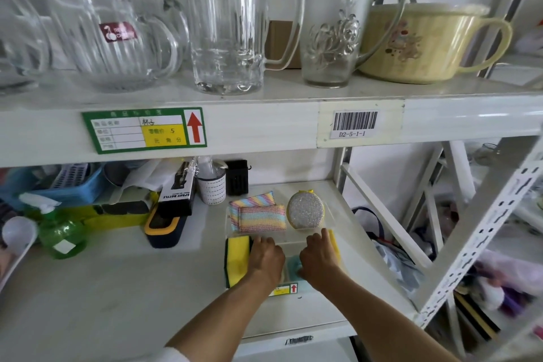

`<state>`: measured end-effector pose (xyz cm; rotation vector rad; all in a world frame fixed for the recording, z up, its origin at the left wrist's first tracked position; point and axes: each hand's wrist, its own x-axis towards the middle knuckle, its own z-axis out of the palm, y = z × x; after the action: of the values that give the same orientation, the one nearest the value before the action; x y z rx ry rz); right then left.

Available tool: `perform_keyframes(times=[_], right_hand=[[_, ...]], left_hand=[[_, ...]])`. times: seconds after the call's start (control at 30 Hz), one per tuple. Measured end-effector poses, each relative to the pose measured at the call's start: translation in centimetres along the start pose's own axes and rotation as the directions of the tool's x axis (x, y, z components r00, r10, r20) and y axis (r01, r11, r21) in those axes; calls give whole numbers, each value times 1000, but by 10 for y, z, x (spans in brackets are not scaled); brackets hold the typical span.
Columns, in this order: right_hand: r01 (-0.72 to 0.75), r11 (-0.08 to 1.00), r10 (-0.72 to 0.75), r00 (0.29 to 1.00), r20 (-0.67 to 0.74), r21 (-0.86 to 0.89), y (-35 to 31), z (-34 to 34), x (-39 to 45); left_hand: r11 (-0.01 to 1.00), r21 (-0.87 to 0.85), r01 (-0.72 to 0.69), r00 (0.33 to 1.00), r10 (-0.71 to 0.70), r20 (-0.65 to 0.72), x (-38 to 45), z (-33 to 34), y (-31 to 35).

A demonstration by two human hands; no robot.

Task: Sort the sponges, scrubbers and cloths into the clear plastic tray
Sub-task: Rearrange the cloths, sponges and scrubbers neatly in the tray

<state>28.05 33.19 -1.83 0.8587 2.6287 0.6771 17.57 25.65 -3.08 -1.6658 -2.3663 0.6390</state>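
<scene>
A clear plastic tray (335,206) sits on the lower shelf, right of middle. Its far part holds two rainbow-striped scrubber pads (261,216) and a round silver scrubber (305,210). At the tray's near left lies a yellow sponge with a dark backing (236,258); my left hand (266,256) rests against its right side, fingers curled. My right hand (318,258) presses down on a light blue cloth (292,269), beside a yellow sponge (335,244) at the tray's right edge. Whether either hand grips anything is hidden.
Left on the same shelf stand a green spray bottle (58,229), a yellow-and-black item (164,226), a boxed spray bottle (179,185), a white perforated cup (211,188) and a blue basket (67,182). The upper shelf (264,117) carries glass mugs overhead. Shelf uprights (482,229) stand at right.
</scene>
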Motion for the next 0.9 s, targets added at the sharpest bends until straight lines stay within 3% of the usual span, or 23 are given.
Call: perform_keyframes(times=[0.33,0.73,0.9], right_hand=[[103,994,-104,994,-29,-31,-8,4,8],[-44,978,68,991,-115,203,1,-17,12],[-15,976,37,995,-97,219,-17,-21,12]], left_hand=[[990,-138,20,1000,-22,-16,-7,-8,-5],[999,-35,-42,999,41,-10,-4,-13,-24],[996,-87,-26,999,22,-49,-5,-8,-28]])
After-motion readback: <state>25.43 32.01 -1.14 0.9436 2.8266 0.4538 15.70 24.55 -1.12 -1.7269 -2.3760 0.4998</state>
